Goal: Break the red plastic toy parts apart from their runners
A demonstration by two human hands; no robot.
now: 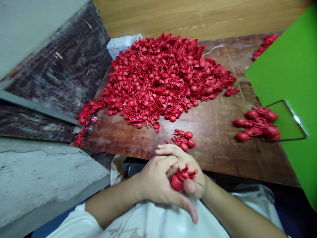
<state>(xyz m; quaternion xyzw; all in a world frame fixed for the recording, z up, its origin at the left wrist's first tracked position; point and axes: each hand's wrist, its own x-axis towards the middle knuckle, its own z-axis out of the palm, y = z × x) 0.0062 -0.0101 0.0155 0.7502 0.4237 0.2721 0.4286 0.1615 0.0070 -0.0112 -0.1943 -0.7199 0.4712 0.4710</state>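
At the near edge of the wood-grain counter (223, 155), both hands close together just above its surface, over the person's white shirt (148, 224). Between them sits a red moulded plastic part (180, 178), off the counter: rounded bulb toward lower left, branching prongs toward upper right, long axis running diagonally across the view. The left hand (155, 178) cups the bulb end, its back toward the camera and its thumb hanging down below the part. The right hand (190, 175) lies nearer the prong end, its fingers reaching across the left hand and its thumb pressed just beside the bulb. Each grip is closed on the part, with no open gap seen; pressure cannot be told. Just beyond the fingers, a small cluster of red parts (184, 140) lies on the bare wood. Farther on spreads a large heap of red parts (160, 79), with eyeglasses (89, 125) at its left tail. To the right, larger red parts (257, 124) rest by a thin wire frame (284, 122) against a green board (287, 72).
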